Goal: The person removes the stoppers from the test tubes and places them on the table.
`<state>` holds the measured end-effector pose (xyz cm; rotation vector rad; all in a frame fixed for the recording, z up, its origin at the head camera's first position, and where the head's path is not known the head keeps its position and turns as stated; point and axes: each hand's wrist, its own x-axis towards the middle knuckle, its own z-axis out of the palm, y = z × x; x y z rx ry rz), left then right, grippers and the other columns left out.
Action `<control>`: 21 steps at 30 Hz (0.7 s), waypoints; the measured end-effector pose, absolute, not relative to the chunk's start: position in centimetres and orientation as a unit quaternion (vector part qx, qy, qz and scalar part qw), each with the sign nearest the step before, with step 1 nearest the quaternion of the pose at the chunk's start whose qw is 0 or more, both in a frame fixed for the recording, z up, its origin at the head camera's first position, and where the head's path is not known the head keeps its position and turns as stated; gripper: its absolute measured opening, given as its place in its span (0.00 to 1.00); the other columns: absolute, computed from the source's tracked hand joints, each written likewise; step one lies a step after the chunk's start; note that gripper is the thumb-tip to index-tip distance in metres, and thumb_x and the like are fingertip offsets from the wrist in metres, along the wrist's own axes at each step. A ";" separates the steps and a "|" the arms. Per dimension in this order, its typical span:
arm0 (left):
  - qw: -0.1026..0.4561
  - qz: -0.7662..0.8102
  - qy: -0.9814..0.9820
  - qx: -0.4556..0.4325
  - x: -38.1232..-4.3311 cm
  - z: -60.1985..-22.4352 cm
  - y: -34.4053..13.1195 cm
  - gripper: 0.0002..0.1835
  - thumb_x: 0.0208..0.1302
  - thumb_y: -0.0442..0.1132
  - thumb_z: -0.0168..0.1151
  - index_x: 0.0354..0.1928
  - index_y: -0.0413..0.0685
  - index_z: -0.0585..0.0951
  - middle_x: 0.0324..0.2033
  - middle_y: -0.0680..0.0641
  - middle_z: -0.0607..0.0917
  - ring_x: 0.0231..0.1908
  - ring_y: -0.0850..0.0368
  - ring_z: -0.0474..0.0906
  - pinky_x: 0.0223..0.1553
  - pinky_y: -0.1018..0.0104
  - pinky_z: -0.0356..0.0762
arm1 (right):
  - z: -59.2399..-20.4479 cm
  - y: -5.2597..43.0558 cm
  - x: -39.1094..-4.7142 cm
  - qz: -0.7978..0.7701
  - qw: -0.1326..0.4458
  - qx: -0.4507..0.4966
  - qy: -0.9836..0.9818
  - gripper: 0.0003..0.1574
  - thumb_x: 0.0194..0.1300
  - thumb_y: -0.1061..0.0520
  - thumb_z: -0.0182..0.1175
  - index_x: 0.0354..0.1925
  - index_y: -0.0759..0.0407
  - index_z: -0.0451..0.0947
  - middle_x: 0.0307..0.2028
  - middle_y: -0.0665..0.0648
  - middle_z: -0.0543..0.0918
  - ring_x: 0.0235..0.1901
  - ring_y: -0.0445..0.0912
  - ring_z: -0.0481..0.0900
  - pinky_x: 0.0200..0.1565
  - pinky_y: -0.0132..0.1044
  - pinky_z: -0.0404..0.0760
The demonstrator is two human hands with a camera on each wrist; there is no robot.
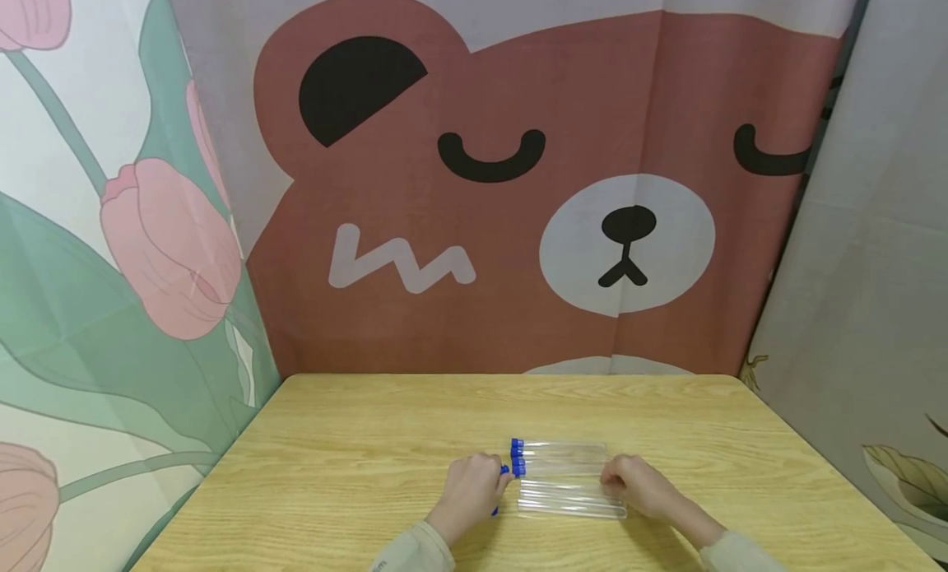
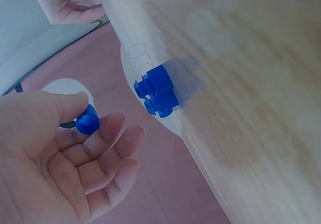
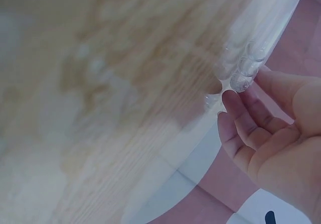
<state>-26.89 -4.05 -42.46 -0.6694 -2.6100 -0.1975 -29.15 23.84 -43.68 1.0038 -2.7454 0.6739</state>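
Note:
Several clear test tubes (image 1: 570, 504) lie side by side on the wooden table. The far ones carry blue caps (image 1: 518, 455) on their left ends, while the nearer ones have bare left ends. My left hand (image 1: 472, 483) pinches a loose blue cap (image 2: 88, 121) between thumb and index finger, its other fingers loosely curled, just left of the tubes. Below that hand, a small blue piece (image 1: 494, 512) shows, partly hidden. At the tubes' rounded right ends, my right hand (image 1: 643, 485) pinches one tube's tip (image 3: 239, 83) between thumb and fingers.
The wooden table (image 1: 355, 424) extends around the tubes on every side. Behind it hangs a curtain (image 1: 504, 243) with a bear print, with a tulip-patterned cloth (image 1: 170, 243) at the left and a pale cloth (image 1: 874, 251) at the right.

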 end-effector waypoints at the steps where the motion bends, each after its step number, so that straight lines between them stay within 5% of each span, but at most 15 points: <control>1: 0.218 -0.072 -0.943 -0.241 -26.9 -42.5 -4.0 0.19 0.58 0.47 0.60 0.14 0.49 0.70 0.11 0.57 0.64 0.12 0.67 0.57 0.11 0.75 0.56 | -43.7 23.8 -29.2 0.224 0.073 0.336 -0.912 0.07 0.49 0.72 0.60 0.24 0.62 0.78 0.23 0.48 0.76 0.23 0.35 0.67 0.23 0.30 0.71; 11: 0.219 -0.072 -0.944 -0.235 -26.8 -42.4 -4.1 0.17 0.56 0.46 0.61 0.15 0.47 0.72 0.12 0.56 0.66 0.13 0.66 0.60 0.12 0.73 0.58 | -43.7 23.7 -29.2 0.227 0.086 0.326 -0.914 0.04 0.51 0.70 0.60 0.29 0.67 0.78 0.25 0.52 0.77 0.23 0.35 0.67 0.24 0.31 0.70; 21: 0.234 -0.077 -0.939 -0.242 -26.9 -42.2 -4.0 0.10 0.50 0.43 0.67 0.28 0.43 0.82 0.20 0.52 0.72 0.19 0.64 0.67 0.17 0.76 0.66 | -43.6 23.7 -29.2 0.246 0.090 0.301 -0.917 0.02 0.52 0.65 0.62 0.28 0.65 0.78 0.24 0.50 0.77 0.23 0.35 0.70 0.24 0.31 0.72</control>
